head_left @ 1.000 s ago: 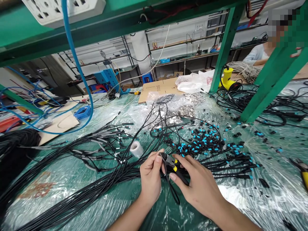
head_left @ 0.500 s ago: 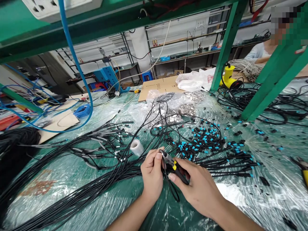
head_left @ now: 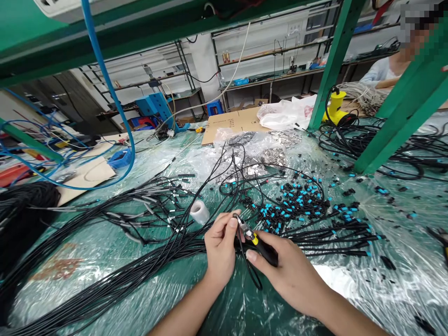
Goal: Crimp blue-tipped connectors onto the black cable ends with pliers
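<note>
My right hand (head_left: 287, 273) is closed round the black and yellow handles of small pliers (head_left: 252, 240). The pliers' metal jaws point up and left and meet the fingertips of my left hand (head_left: 220, 249). That left hand pinches a thin black cable (head_left: 249, 270), which loops down between both hands. Both hands hover low over the plastic-covered green bench (head_left: 105, 252). A pile of black and blue connector parts (head_left: 294, 203) lies just beyond my right hand.
Long black cable bundles (head_left: 115, 219) fan out to the left. A white tape roll (head_left: 199, 211) stands just above my left hand. Green frame posts (head_left: 395, 102) rise at right. Cardboard (head_left: 231, 125), bags and a yellow tool (head_left: 334, 109) lie behind. Another person sits at far right.
Both hands have stayed together and lifted slightly; the pliers' jaws have tilted more upright against my left fingertips. The view has drifted a little.
</note>
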A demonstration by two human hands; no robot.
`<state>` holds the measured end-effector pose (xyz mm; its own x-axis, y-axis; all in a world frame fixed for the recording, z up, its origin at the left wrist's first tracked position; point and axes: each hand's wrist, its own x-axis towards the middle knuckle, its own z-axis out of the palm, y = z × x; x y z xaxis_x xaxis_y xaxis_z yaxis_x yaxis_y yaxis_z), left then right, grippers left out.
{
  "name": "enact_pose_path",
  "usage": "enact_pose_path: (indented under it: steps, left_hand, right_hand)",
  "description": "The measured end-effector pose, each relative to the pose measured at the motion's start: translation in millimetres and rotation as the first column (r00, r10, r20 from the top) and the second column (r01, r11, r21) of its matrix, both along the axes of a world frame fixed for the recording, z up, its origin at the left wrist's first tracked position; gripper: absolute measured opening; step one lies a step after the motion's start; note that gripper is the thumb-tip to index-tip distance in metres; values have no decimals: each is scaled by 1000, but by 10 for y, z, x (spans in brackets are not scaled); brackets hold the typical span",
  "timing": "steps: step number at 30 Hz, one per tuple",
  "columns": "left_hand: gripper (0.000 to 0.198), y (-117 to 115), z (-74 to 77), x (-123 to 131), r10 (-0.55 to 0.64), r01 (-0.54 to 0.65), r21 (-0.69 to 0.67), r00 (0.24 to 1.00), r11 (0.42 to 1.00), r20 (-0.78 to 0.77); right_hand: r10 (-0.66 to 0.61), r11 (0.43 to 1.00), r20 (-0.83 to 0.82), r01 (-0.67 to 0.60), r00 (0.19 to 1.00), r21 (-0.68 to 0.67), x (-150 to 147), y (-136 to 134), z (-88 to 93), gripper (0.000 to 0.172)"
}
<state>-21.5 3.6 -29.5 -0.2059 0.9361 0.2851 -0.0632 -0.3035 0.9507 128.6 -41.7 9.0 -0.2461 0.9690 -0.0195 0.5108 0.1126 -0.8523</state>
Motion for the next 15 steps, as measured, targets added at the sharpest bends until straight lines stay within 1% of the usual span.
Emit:
enact_pose_path:
  steps: [2, 4, 5, 10, 15]
  left_hand:
    - [25, -14, -7, 18, 13, -13, -1, 1000, 1000, 17]
    - [25, -28, -15, 40, 15, -15, -4, 1000, 1000, 22]
    - [25, -34, -19, 50, 11, -11, -7, 1000, 1000, 23]
    - [27, -44, -30, 77, 19, -19, -10, 999, 1000, 29]
    - [29, -43, -22, 79, 44, -44, -11, 998, 999, 49]
  right_hand:
    - [-83, 994, 112, 74, 990, 83, 4, 10, -29, 28]
    - [-145, 982, 172, 120, 974, 145, 10, 16, -57, 37]
    - [-155, 980, 185, 127, 970, 156, 13, 17, -68, 39]
    - [-119, 989, 197, 98, 973, 113, 12, 9, -70, 38]
    - [-92, 993, 153, 79, 984, 85, -4, -6, -63, 37]
